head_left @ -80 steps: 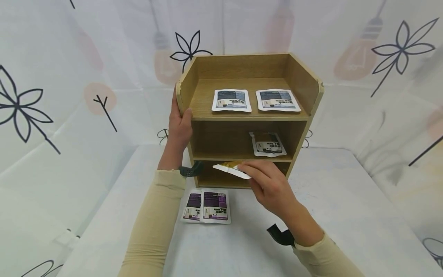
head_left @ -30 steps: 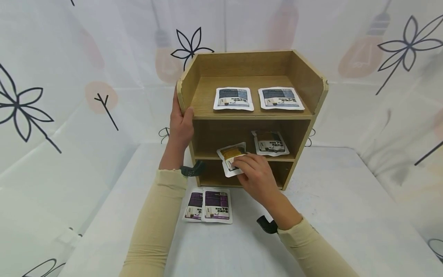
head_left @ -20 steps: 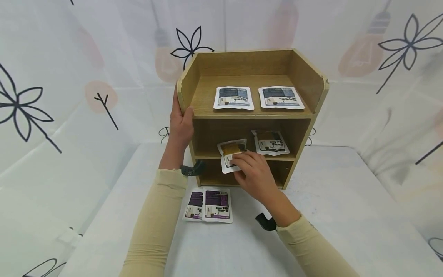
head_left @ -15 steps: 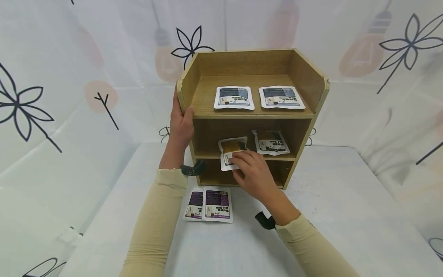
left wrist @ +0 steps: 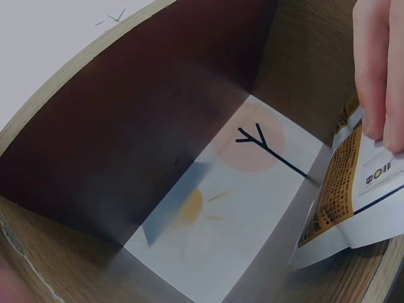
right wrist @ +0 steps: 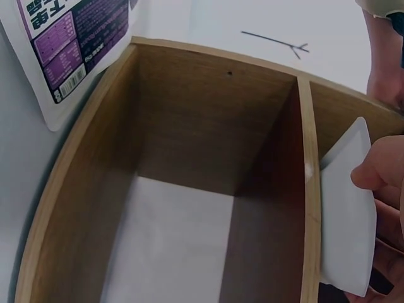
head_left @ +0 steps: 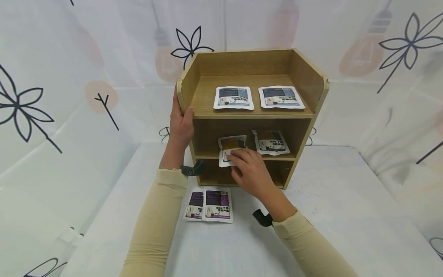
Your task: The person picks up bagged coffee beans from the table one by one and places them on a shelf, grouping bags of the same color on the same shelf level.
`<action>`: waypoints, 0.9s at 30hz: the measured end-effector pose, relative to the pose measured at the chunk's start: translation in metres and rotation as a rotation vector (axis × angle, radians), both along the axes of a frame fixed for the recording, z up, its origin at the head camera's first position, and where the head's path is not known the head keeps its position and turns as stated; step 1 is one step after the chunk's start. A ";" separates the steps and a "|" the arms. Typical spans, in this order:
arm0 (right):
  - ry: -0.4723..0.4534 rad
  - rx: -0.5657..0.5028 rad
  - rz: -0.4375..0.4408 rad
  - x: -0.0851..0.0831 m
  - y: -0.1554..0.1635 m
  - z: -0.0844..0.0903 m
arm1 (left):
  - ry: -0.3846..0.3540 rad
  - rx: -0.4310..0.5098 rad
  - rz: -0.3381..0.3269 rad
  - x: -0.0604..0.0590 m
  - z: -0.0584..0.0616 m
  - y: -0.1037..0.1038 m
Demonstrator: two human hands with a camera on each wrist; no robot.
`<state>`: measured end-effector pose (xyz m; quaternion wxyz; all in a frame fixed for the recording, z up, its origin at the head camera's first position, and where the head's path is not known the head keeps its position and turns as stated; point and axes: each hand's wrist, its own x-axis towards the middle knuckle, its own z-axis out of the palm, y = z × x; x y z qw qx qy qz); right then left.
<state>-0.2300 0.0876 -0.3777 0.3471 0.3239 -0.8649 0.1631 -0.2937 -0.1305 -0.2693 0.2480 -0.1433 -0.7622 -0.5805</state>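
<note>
My right hand [head_left: 252, 171] pinches a white-edged pouch with a gold-brown label [head_left: 232, 144] at the front of the middle shelf, left of a similar pouch [head_left: 271, 142]. In the right wrist view the white back of the held pouch [right wrist: 347, 202] leans just past the shelf board, thumb against it. The left wrist view shows its printed front [left wrist: 344, 189] and the fingers over it. My left hand [head_left: 180, 129] grips the upper left side of the wooden shelf unit [head_left: 252, 116], thumb at the front edge.
Two blue-labelled pouches [head_left: 233, 97] lie side by side on the top shelf. On the white table [head_left: 311, 238], two overlapping purple-labelled pouches [head_left: 217, 204] lie before the unit. A patterned white sheet [head_left: 131, 50] hangs behind.
The right hand has brought the gold-brown pouch up and back from before the bottom compartment onto the middle shelf's front, turning its label into view. The left hand keeps its grip on the unit.
</note>
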 end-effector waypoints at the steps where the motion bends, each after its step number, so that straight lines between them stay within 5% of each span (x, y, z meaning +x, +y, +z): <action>1: 0.000 0.000 0.000 -0.001 0.000 0.000 | 0.003 -0.001 0.001 -0.002 -0.001 -0.001; 27: -0.105 -0.033 0.007 -0.022 -0.013 0.002 | 0.021 0.019 -0.027 -0.010 -0.007 -0.003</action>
